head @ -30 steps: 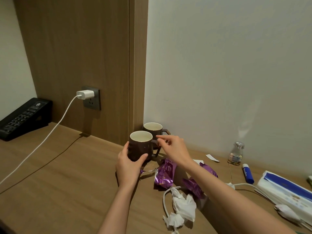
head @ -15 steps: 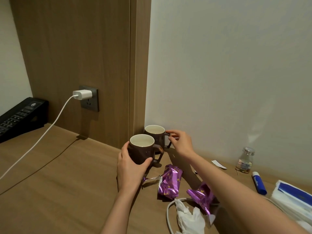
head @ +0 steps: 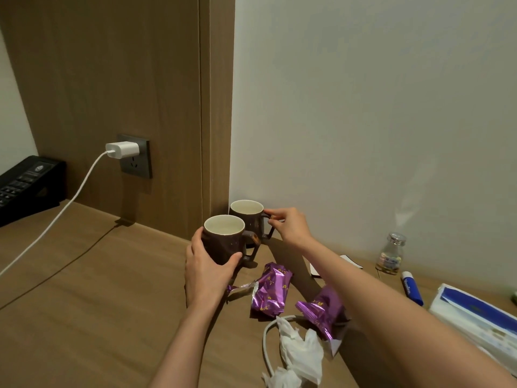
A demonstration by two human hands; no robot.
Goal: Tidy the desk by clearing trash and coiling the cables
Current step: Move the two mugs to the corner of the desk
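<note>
Table (head: 84,303) stretches wide leftward, wall (head: 363,107) close behind. Left hand (head: 205,271) fingers wrap near mug (head: 223,243); right hand (head: 289,226) fingers pinch handle of far mug (head: 247,218). Purple wrappers (head: 270,294) lie torn.

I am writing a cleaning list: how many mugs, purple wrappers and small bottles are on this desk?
Mugs: 2
Purple wrappers: 2
Small bottles: 1
Total: 5

Hotel room: wooden desk (head: 84,303), keypad phone (head: 25,183).
</note>
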